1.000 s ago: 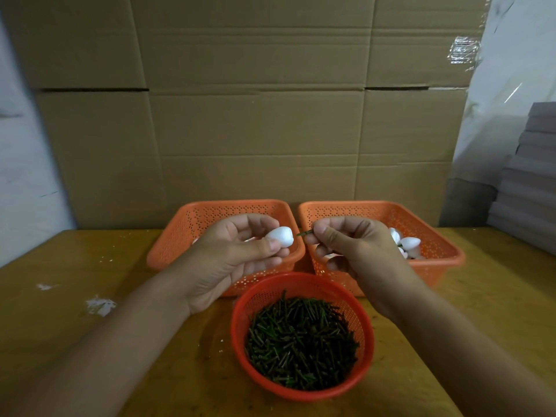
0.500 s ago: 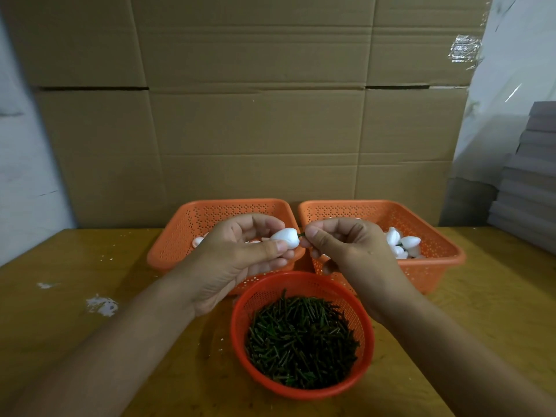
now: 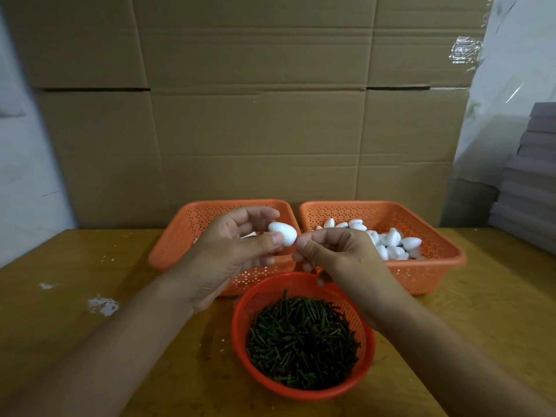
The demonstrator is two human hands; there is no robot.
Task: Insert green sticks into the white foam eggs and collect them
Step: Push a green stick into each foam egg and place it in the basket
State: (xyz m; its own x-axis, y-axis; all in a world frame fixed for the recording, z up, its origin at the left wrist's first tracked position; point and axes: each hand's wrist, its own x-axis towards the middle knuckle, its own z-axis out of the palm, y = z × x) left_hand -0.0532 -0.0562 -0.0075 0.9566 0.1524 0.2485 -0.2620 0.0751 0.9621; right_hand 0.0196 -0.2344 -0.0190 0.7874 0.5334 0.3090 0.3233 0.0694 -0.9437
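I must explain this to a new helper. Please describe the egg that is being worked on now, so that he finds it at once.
Start at the round red basket of green sticks near the table's front edge. Just above it the two hands meet. The egg is the white one pinched in the left hand; all other eggs lie loose in the orange baskets.

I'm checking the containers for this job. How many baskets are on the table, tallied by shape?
Rectangular orange baskets: 2, the left basket and the right basket
Round red basket with green sticks: 1
Total: 3
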